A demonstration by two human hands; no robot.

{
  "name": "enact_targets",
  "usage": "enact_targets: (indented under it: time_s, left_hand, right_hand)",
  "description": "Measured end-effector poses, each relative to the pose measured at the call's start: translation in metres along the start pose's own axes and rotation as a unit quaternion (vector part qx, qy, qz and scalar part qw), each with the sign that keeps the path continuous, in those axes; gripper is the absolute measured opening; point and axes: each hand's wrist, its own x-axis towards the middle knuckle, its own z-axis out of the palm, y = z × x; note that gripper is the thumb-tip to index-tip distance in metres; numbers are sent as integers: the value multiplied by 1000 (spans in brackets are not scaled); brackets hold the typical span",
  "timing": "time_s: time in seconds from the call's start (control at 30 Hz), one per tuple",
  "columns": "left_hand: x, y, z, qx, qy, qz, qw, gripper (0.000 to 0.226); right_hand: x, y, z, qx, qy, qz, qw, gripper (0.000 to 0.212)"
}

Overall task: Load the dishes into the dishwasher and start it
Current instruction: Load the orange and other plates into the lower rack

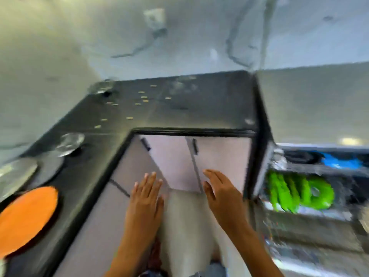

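The view is blurred by motion. Both hands hang free in front of the pale cabinet doors: my left hand [146, 193] and my right hand [220, 193], fingers spread, holding nothing. At the right the dishwasher [311, 222] stands open, its rack holding several bright green plates [299, 193] and a blue item [341, 162] further back. On the dark counter at the left lie an orange plate [28, 216], a grey plate [47, 168] and a clear glass piece [69, 142].
The black L-shaped counter [179, 108] wraps around the corner, scattered with small crumbs. Another glass object [101, 87] sits at its far left corner. Marbled wall behind. Pale cabinet doors [175, 156] below the counter.
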Motion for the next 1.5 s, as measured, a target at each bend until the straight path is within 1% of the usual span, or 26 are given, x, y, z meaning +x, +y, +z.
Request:
enact_targets:
  time_s: [0.03, 0.07, 0.13, 0.17, 0.2, 0.27, 0.33, 0.37, 0.47, 0.53, 0.57, 0.67, 0.73, 0.8, 0.87, 0.93, 0.97, 1.0, 1.07, 1.17, 1.2, 1.27, 1.3, 1.4, 1.5]
  left_hand:
    - [-14, -15, -12, 11, 26, -32, 999, 45]
    - [-22, -19, -10, 14, 35, -37, 999, 47]
    - [-51, -51, -30, 46, 50, -123, 990, 57]
    - [-63, -69, -37, 54, 61, -165, 983, 57]
    - [-72, -87, -42, 71, 73, -193, 976, 53]
    - [-84, -122, -43, 95, 67, -255, 960, 44]
    - [-89, -163, -41, 95, 61, -318, 941, 40]
    - [-88, -184, -40, 90, 54, -346, 932, 40]
    - [-80, -245, -38, 95, -4, -426, 900, 47]
    - [-75, -281, -37, 109, -47, -450, 885, 49]
    - [-74, -293, -35, 117, -66, -448, 884, 48]
    - [-72, -324, -25, 135, -99, -411, 896, 41]
    - [-72, -332, -22, 153, -104, -399, 898, 39]
    - [-74, -331, -20, 162, -115, -388, 900, 42]
    - [-79, -323, -20, 151, -85, -353, 919, 45]
    - [-88, -309, -27, 122, -27, -285, 950, 48]
    - [-92, -300, -33, 117, 15, -248, 961, 49]
    - [-94, -290, -39, 106, 50, -214, 970, 47]
    - [-93, -268, -56, 88, 109, -152, 978, 36]
    - [-73, -230, -77, 64, 140, -73, 985, 24]
    - [-63, -217, -80, 43, 146, -46, 987, 24]
    - [-42, -189, -79, 1, 147, 7, 989, 28]
    - [-30, -174, -76, -16, 146, 39, 988, 30]
    - [6, -117, -57, -77, 117, 142, 980, 29]
    - [38, -39, -29, -145, 71, 243, 956, 27]
  right_hand:
    - [5, -15, 12, 9, -22, -29, 999, 36]
    - [5, -17, 12, 6, -33, -32, 999, 37]
    - [17, -52, 43, 33, -53, -97, 993, 38]
    - [22, -70, 59, 47, -66, -124, 989, 38]
    - [27, -86, 74, 65, -86, -141, 984, 38]
    - [35, -111, 105, 86, -122, -181, 972, 37]
    - [41, -131, 139, 89, -153, -223, 959, 36]
    - [45, -138, 155, 90, -170, -234, 953, 36]
    - [56, -158, 195, 100, -211, -253, 939, 31]
    - [62, -166, 217, 106, -237, -257, 931, 29]
    - [64, -167, 224, 108, -245, -259, 928, 30]
    - [71, -166, 246, 111, -259, -263, 923, 38]
    - [75, -161, 254, 108, -272, -259, 920, 33]
    - [78, -152, 258, 95, -275, -255, 922, 24]
    - [79, -144, 258, 83, -276, -258, 922, 24]
    - [80, -135, 254, 78, -272, -263, 922, 35]
    - [81, -132, 251, 77, -271, -264, 922, 42]
    - [82, -128, 246, 76, -269, -267, 922, 47]
    - [82, -121, 233, 73, -265, -272, 922, 45]
    - [80, -111, 199, 66, -234, -279, 929, 36]
    - [78, -106, 184, 67, -222, -278, 932, 39]
    - [70, -94, 149, 62, -206, -268, 939, 54]
    - [66, -87, 129, 52, -190, -259, 946, 55]
    - [44, -57, 62, 18, -139, -221, 965, 47]
    - [7, -14, -7, -34, -91, -138, 986, 45]
